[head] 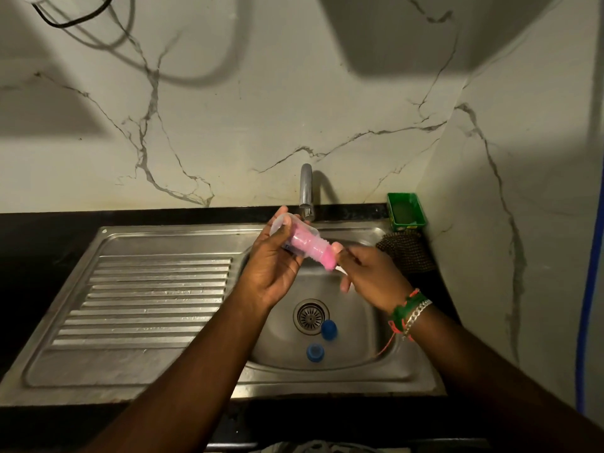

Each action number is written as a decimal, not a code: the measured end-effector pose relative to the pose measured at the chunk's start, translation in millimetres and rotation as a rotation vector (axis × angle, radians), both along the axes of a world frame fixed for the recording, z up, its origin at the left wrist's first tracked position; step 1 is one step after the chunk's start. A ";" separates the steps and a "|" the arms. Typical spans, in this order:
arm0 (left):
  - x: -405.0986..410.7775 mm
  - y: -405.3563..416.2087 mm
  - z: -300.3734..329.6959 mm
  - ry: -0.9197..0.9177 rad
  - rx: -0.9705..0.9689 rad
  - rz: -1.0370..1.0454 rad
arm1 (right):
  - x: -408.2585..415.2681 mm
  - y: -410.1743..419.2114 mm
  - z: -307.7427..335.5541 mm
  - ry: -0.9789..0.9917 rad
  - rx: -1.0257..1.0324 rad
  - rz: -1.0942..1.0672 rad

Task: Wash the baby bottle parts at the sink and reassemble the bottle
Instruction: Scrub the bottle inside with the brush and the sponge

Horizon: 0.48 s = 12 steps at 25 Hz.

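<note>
left hand (271, 273) grips the clear bottle (294, 238), angled toward the right hand (369, 279), which pinches the pink brush (322, 256) entering its mouth.

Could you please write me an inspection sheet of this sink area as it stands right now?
Surface: steel sink with ribbed drainboard, set in a dark counter.
Job's things: clear bottle with pink brush pushed inside; two blue parts lie in the basin near the drain.
Clutter: green tray and dark scrubber at the back right.
Grippers: left hand holds the bottle; right hand grips the brush handle.
Cables: black cable on the wall, top left.
Surroundings: tap, no water seen running; marbled wall.
</note>
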State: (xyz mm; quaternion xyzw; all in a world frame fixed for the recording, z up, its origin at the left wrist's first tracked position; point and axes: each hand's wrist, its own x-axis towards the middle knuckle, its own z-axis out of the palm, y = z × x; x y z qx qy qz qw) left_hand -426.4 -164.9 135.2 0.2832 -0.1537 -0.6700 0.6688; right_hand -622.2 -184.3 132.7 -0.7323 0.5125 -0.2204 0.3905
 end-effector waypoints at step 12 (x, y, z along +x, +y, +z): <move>2.4 -1.1 -0.4 0.031 -0.025 0.000 | 7.4 0.7 0.7 0.150 -0.357 -0.036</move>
